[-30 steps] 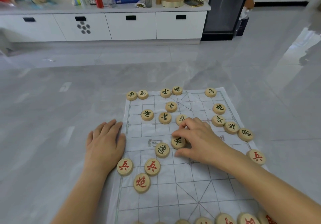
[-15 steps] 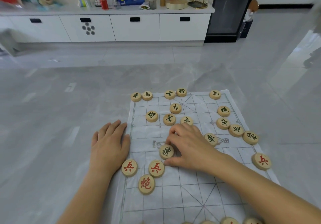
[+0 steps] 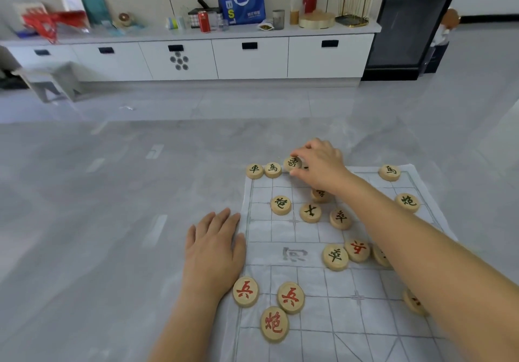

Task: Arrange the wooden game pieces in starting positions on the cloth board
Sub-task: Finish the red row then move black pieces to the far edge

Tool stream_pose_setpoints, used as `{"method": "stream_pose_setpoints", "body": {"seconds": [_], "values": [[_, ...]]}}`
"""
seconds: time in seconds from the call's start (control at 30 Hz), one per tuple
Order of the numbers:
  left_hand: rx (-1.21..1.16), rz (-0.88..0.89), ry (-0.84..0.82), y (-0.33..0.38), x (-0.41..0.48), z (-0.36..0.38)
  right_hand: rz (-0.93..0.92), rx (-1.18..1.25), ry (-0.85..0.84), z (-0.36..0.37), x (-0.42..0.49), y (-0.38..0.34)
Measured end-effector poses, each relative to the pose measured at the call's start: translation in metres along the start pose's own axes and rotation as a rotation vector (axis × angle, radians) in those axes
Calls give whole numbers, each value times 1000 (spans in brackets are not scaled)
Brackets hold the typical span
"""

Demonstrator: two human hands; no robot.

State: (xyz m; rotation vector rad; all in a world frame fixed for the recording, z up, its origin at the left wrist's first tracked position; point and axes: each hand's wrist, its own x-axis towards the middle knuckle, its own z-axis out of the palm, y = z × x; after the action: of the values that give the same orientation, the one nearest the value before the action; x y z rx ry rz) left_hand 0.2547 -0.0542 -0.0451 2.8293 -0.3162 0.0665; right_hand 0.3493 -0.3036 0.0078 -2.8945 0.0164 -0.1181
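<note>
Well, the grey tiled floor (image 3: 112, 193) carries the cloth board (image 3: 283, 235), its ruled grid running away from the person. The work looks about mid-way to me: the far back rank is being filled while many discs sit loose about the middle. The right hand (image 3: 320, 165) reaches out to roughly eleven o'clock on the board, its fingers curled in narrow. Thumb and fingertips pinch a black-lettered disc (image 3: 292, 163) at the far edge. At that disc's nine o'clock, just beside it, sits the horse piece (image 3: 273, 169), and the chariot piece (image 3: 254, 170) sits further out at the corner. Whether the pinched disc already rests on the cloth I cannot tell. The left hand (image 3: 216, 246) lies flat and open at the board's nine o'clock edge, fingers straight, palm down and touching the cloth's hem, holding nothing. By my reckoning the step in hand is seating this disc third along the back rank. The next move calls for letting go cleanly without nudging the neighbours, then fetching the black advisor disc (image 3: 310, 212) lying loose near the centre. Nearer, at about seven o'clock, a red soldier disc (image 3: 245, 291), its twin (image 3: 290, 297) and a red cannon disc (image 3: 274, 323) huddle together, not yet sorted.
</note>
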Motion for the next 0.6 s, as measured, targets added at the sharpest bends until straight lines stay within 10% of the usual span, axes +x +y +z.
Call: {"method": "stream_pose_setpoints", "body": {"seconds": [0.6], "values": [[-2, 4, 0, -5, 1, -1, 194, 75, -40, -22, -12, 65]]}}
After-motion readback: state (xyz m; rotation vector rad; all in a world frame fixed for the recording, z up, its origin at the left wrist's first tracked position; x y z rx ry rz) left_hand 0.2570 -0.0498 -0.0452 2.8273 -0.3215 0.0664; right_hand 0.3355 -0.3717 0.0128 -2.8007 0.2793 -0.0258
